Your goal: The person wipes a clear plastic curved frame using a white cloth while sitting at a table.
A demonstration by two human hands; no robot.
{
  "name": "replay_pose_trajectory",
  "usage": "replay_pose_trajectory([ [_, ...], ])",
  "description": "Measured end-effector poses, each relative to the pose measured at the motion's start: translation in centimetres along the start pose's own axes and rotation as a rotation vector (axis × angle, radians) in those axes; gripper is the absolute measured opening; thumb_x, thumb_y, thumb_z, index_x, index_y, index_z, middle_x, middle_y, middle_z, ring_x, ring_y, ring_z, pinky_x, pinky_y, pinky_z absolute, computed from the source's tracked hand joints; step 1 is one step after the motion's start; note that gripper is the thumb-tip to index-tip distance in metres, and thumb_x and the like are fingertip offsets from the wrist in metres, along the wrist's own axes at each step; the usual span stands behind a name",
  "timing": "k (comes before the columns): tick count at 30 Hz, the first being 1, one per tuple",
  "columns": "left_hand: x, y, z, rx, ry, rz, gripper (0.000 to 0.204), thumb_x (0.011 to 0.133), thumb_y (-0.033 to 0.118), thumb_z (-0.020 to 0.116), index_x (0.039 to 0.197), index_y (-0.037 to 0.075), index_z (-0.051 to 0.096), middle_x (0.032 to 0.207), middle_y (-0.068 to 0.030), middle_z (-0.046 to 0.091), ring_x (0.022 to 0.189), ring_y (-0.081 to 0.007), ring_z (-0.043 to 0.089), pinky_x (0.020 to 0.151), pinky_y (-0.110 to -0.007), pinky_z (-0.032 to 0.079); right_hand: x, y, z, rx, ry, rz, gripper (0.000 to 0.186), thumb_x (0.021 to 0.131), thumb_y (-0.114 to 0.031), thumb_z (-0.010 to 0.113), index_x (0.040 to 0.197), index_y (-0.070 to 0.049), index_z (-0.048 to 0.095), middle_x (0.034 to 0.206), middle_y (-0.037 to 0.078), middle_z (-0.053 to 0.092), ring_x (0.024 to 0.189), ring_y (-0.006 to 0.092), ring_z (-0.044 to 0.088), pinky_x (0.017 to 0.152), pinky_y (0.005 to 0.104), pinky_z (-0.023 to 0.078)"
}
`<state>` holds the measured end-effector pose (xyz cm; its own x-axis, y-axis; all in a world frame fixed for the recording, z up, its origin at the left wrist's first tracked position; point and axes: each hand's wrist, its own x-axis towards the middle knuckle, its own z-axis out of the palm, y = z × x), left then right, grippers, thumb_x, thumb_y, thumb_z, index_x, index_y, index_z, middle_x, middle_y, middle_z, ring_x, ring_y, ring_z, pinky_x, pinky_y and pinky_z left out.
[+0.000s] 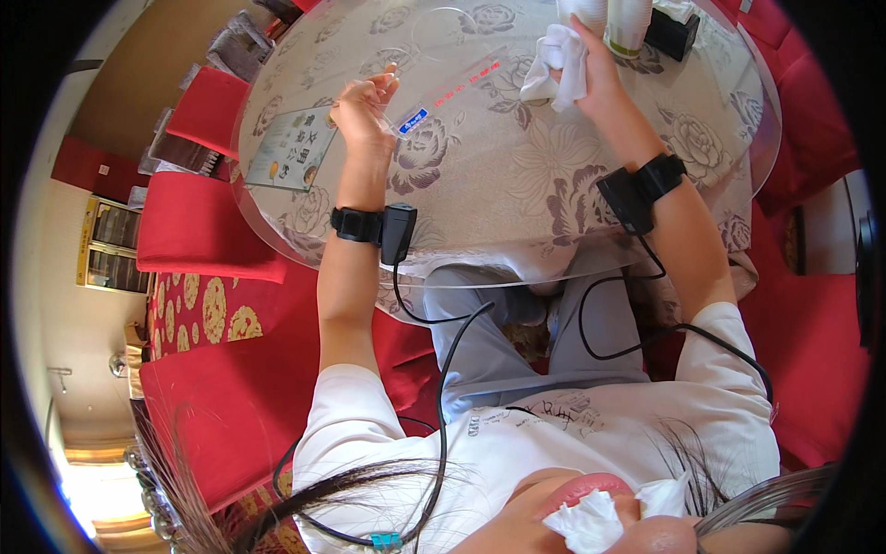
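Note:
At the left side of the round table (517,198), my left hand (363,113) is raised with its fingers curled and pinched together. Clear plastic film (412,122) with a blue label and red print runs from its palm toward the table's middle. How far this film reaches is hard to see against the cloth. Crumpled white tissue (559,72) is held in my right hand (600,81), between thumb and fingers. That hand is beside white paper cups (629,28) at the upper right. Both wrists wear black strapped devices.
A printed card (292,148) lies at the table's left edge. Behind the cups, a black box (672,35) has white tissue showing at its top. Red chairs (208,222) surround the table. A black cable (443,415) loops from my wrists across my lap.

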<state>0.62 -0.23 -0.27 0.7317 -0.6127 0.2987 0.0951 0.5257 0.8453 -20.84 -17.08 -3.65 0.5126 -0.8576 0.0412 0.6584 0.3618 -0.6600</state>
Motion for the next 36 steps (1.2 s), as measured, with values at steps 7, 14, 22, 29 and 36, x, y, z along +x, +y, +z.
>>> replay_pose_trajectory([
  [7, -0.1, -0.2, -0.4, -0.023, -0.099, -0.022, 0.010, 0.063, -0.004, 0.041, 0.056, 0.001, 0.046, 0.071, -0.0154, 0.058, 0.086, -0.0315, 0.060, 0.072, -0.035, 0.049, -1.0, 0.5, 0.9, -0.139, -0.194, 0.036, 0.035, 0.079, -0.029, 0.062, 0.105, -0.006, 0.056, 0.090, 0.004, 0.059, 0.078, 0.0136, 0.057, 0.064, 0.0268, 0.047],
  [14, -0.5, -0.5, 0.0, 0.037, -0.142, -0.060, 0.013, 0.063, -0.004, 0.042, 0.051, 0.002, 0.044, 0.070, -0.0154, 0.058, 0.084, -0.0335, 0.061, 0.067, -0.035, 0.051, -2.9, 0.4, 2.1, -0.485, -0.365, 0.045, 0.050, 0.065, -0.012, 0.075, 0.111, -0.006, 0.054, 0.092, 0.003, 0.059, 0.079, 0.0123, 0.057, 0.063, 0.0265, 0.047],
  [22, -0.8, -0.3, 0.2, 0.013, -0.106, -0.058, 0.014, 0.064, -0.005, 0.043, 0.051, 0.001, 0.044, 0.069, -0.0149, 0.058, 0.085, -0.0345, 0.061, 0.067, -0.035, 0.051, -2.2, 0.9, 1.6, -0.497, -0.364, -0.015, 0.053, 0.062, -0.013, 0.078, 0.109, -0.004, 0.054, 0.093, 0.004, 0.060, 0.081, 0.0146, 0.058, 0.065, 0.0288, 0.048],
  [29, -1.2, 0.0, 0.9, 0.068, -0.062, -0.062, 0.017, 0.065, -0.002, 0.041, 0.048, 0.003, 0.040, 0.073, -0.0178, 0.059, 0.091, -0.0404, 0.058, 0.076, -0.039, 0.051, -2.2, 0.9, 1.5, -0.489, -0.318, -0.020, 0.049, 0.061, -0.015, 0.079, 0.103, -0.004, 0.056, 0.090, 0.006, 0.060, 0.080, 0.0153, 0.059, 0.064, 0.0297, 0.050],
  [36, -0.8, 0.0, 0.3, 0.040, -0.099, -0.071, 0.013, 0.063, -0.002, 0.040, 0.050, 0.003, 0.042, 0.073, -0.0156, 0.058, 0.093, -0.0404, 0.057, 0.076, -0.039, 0.050, -1.8, 0.4, 1.3, -0.427, -0.299, 0.065, 0.045, 0.062, -0.017, 0.078, 0.099, -0.003, 0.057, 0.086, 0.006, 0.061, 0.077, 0.0146, 0.059, 0.061, 0.0284, 0.049],
])
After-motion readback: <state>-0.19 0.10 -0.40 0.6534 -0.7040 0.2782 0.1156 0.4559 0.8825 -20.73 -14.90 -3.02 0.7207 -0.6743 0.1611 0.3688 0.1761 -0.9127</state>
